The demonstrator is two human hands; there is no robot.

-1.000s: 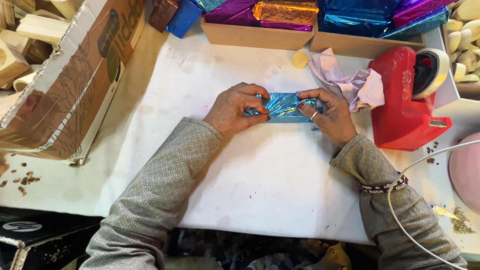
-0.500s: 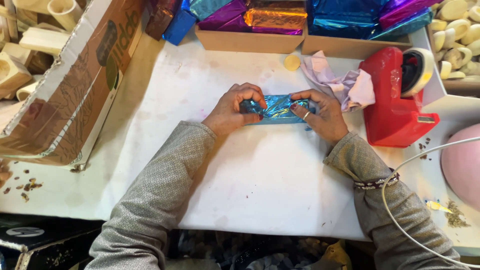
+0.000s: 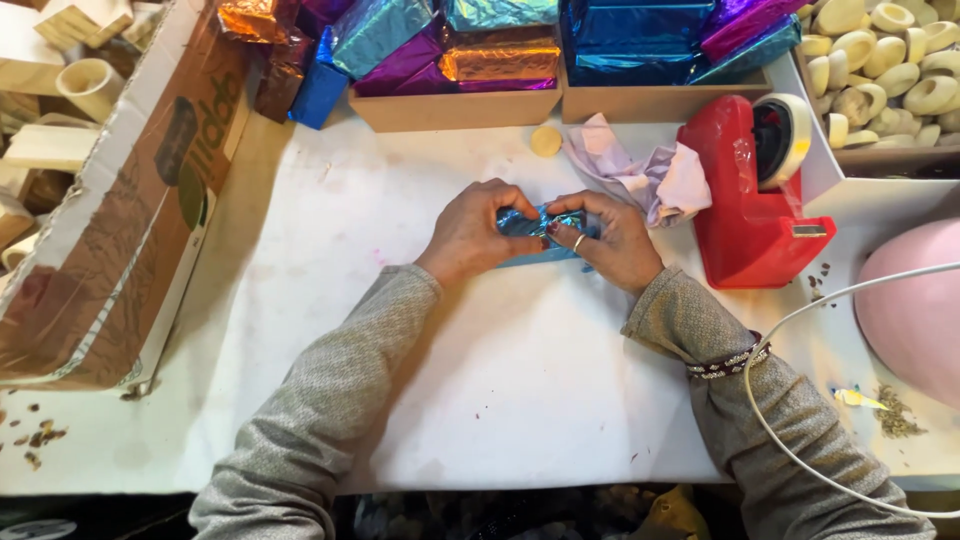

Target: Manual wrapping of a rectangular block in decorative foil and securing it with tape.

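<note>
The white table is being crowded on 3 sides: a glossy red tape dispenser with a white roll is standing just right of the hands, a crumpled pale lilac tissue is lying between it and the hands, and a small round yellowish disc is resting a little farther off. Along the far edge, shallow cardboard trays are being filled with shiny foil-wrapped blocks in blue, purple, teal and orange. At the far right, a box of pale wooden pieces is being shown, with a smooth pink rounded object nearer and a thin white cable looping over the right sleeve. A large brown cardboard box is leaning at the left. Near the table's middle, a small oblong parcel in crinkled metallic blue foil is being pinched from both ends; it is lying on the surface, mostly hidden by fingers. The left hand is being curled closed over its left end, and the right hand, wearing a ring, is being closed over its right end.
</note>
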